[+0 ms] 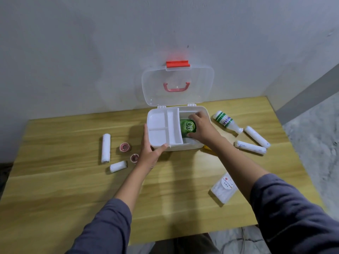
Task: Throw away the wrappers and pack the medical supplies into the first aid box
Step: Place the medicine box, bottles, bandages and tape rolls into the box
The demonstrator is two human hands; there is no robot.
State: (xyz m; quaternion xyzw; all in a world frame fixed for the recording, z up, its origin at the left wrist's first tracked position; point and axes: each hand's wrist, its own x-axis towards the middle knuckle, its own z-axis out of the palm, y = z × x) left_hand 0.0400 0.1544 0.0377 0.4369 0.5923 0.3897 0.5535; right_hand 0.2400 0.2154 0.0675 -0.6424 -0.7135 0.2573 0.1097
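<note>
A white first aid box (200, 109) stands open at the back of the wooden table, its clear lid (178, 77) leaning on the wall. A white divided tray (163, 125) sits tilted over the box's left half. My left hand (152, 150) grips the tray's near left corner. Inside the box's right half, my right hand (200, 127) holds a green packet (188, 126) marked "OB herbal". To the left lie two white bandage rolls (106, 148) (118, 166) and two small pink tape rolls (125, 147) (134, 158).
Right of the box lie a white bottle with green stripes (226, 121) and two wrapped white rolls (256, 136) (250, 147). A clear packet of cling film (224, 187) rests near the front right. Something yellow (208, 147) peeks out under my right wrist. The table ends at right.
</note>
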